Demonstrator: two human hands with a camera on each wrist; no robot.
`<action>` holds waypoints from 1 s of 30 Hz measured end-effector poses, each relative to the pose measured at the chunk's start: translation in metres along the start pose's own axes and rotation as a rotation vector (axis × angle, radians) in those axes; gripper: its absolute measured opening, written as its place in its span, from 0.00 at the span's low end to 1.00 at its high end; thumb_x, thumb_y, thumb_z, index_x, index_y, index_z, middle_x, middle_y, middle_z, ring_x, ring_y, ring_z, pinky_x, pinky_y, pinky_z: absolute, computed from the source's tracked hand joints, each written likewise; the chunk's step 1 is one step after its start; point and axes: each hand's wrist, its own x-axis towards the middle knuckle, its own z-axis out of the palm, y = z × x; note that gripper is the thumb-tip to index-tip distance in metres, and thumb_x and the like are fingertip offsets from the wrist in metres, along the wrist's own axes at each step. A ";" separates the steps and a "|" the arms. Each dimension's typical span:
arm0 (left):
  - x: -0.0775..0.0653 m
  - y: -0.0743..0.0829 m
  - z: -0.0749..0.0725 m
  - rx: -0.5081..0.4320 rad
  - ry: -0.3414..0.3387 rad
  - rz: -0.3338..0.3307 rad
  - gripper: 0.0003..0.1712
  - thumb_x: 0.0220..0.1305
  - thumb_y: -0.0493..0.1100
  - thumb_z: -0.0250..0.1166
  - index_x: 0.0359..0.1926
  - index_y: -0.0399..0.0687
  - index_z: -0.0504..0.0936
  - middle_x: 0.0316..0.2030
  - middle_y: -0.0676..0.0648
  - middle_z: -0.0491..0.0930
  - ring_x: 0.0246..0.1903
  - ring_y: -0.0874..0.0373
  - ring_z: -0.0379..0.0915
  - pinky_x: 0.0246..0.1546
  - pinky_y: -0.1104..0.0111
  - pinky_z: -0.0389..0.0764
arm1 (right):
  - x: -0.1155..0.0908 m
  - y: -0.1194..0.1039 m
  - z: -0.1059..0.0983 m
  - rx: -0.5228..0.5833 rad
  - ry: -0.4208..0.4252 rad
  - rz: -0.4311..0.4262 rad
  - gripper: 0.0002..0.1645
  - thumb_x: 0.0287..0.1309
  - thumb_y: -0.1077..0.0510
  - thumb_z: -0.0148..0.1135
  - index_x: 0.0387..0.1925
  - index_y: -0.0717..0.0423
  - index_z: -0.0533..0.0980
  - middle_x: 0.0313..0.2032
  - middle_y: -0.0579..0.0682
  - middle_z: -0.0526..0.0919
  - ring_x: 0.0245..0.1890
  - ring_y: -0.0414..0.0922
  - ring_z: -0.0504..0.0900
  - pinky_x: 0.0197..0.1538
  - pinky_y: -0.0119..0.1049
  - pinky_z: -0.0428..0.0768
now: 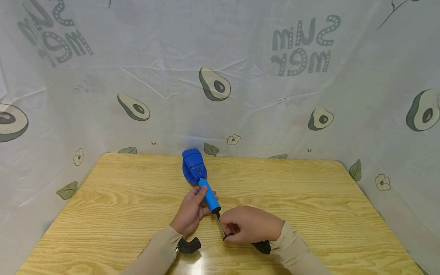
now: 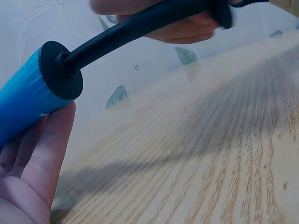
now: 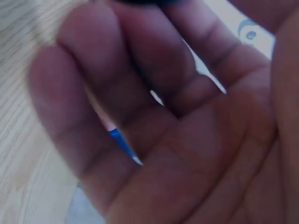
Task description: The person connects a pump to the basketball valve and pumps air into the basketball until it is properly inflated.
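A hand air pump with a bright blue barrel point(image 1: 208, 196) slants over the table, its black rod point(image 2: 131, 32) drawn out of the near end. My left hand point(image 1: 190, 212) holds the barrel, the thumb along its upper side and the fingers beneath. At the rod's end, my right hand point(image 1: 252, 225) grips the small black handle point(image 1: 227, 237) with curled fingers. Beyond the pump's tip lies a dark blue inflatable point(image 1: 193, 162) with black lines, partly folded, and the tip meets its near end. In the right wrist view the curled fingers point(image 3: 154, 51) hide most of the handle.
The wood-grain table point(image 1: 292, 187) stretches out to both sides. A pale curtain point(image 1: 172, 49) printed with avocados and leaves hangs behind its far edge and along the sides. Black fittings show at the left wrist point(image 1: 190, 245) and the right wrist point(image 1: 263, 247).
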 end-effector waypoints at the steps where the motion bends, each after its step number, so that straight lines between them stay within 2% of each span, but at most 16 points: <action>1: 0.000 0.000 0.000 -0.001 0.002 0.002 0.36 0.82 0.54 0.54 0.73 0.31 0.56 0.56 0.41 0.78 0.54 0.54 0.81 0.52 0.63 0.87 | -0.001 0.000 0.000 0.020 -0.016 -0.013 0.18 0.63 0.59 0.74 0.25 0.44 0.71 0.24 0.34 0.71 0.24 0.27 0.69 0.28 0.20 0.71; 5: 0.000 -0.001 0.000 0.000 0.005 0.010 0.36 0.82 0.53 0.54 0.72 0.31 0.56 0.54 0.43 0.78 0.55 0.54 0.81 0.52 0.63 0.87 | -0.003 0.002 -0.002 0.080 -0.052 -0.014 0.17 0.62 0.57 0.75 0.25 0.44 0.73 0.25 0.33 0.73 0.24 0.27 0.71 0.28 0.21 0.73; 11: 0.001 -0.001 0.000 0.000 0.002 0.006 0.32 0.83 0.50 0.51 0.72 0.31 0.56 0.55 0.41 0.76 0.55 0.54 0.80 0.54 0.62 0.86 | -0.003 0.007 -0.006 0.084 -0.010 0.109 0.18 0.56 0.52 0.79 0.25 0.45 0.75 0.24 0.33 0.74 0.24 0.30 0.73 0.28 0.24 0.74; 16: 0.001 -0.001 0.000 -0.005 0.001 0.010 0.32 0.84 0.50 0.50 0.73 0.32 0.54 0.57 0.39 0.74 0.57 0.53 0.79 0.56 0.61 0.85 | -0.002 0.011 -0.007 -0.051 0.120 0.113 0.19 0.53 0.49 0.81 0.25 0.43 0.74 0.24 0.34 0.73 0.24 0.30 0.71 0.27 0.24 0.73; 20: 0.002 -0.002 0.000 -0.003 -0.005 0.016 0.32 0.84 0.50 0.50 0.73 0.32 0.53 0.57 0.38 0.73 0.57 0.54 0.79 0.57 0.62 0.85 | 0.001 0.014 -0.005 -0.149 0.207 0.109 0.18 0.55 0.48 0.79 0.26 0.41 0.74 0.24 0.33 0.72 0.23 0.29 0.69 0.26 0.24 0.71; 25: 0.002 -0.003 -0.001 0.014 -0.012 0.019 0.30 0.84 0.50 0.51 0.71 0.33 0.55 0.57 0.38 0.72 0.53 0.56 0.80 0.54 0.63 0.86 | 0.005 0.015 0.000 -0.186 0.257 0.094 0.13 0.63 0.52 0.74 0.31 0.43 0.75 0.29 0.34 0.75 0.27 0.30 0.71 0.30 0.25 0.73; 30: 0.003 -0.004 -0.001 0.059 -0.028 0.026 0.28 0.84 0.50 0.50 0.69 0.34 0.54 0.58 0.35 0.71 0.53 0.55 0.80 0.54 0.63 0.86 | 0.007 0.016 0.004 -0.222 0.275 0.093 0.10 0.66 0.54 0.71 0.34 0.45 0.76 0.31 0.34 0.77 0.29 0.30 0.73 0.33 0.25 0.75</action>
